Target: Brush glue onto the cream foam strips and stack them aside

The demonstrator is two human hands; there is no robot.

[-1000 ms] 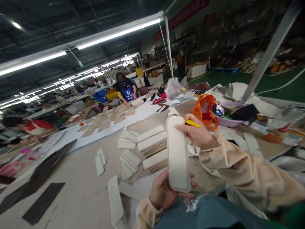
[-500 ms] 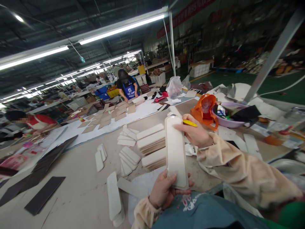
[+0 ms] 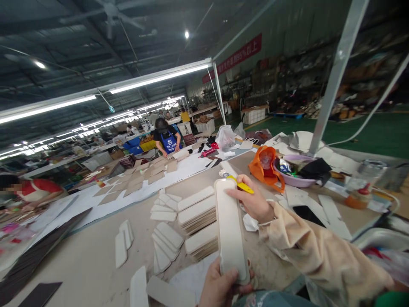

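A long cream panel (image 3: 230,230) with rounded corners is held upright in front of me. My left hand (image 3: 220,281) grips its lower end, thumb on the face and fingers behind. At the panel's top right edge is my right hand (image 3: 254,202), closed on a yellow-handled tool (image 3: 244,186) whose tip is at the top edge. Just left of the panel are stacks of similar cream panels (image 3: 198,213) on the table (image 3: 105,230). Fanned cream pieces (image 3: 168,241) lie further left.
An orange bag (image 3: 266,164) and a purple basin (image 3: 297,179) stand at the right, near a bottle of amber liquid (image 3: 359,196). Dark sheets (image 3: 41,251) lie at the left. A person in a blue apron (image 3: 168,140) works across the table.
The view has tilted up, so the table and its contents sit lower and further left. The panel and both hands appear lower, with the grips unchanged. The yellow tool now shows more fully.
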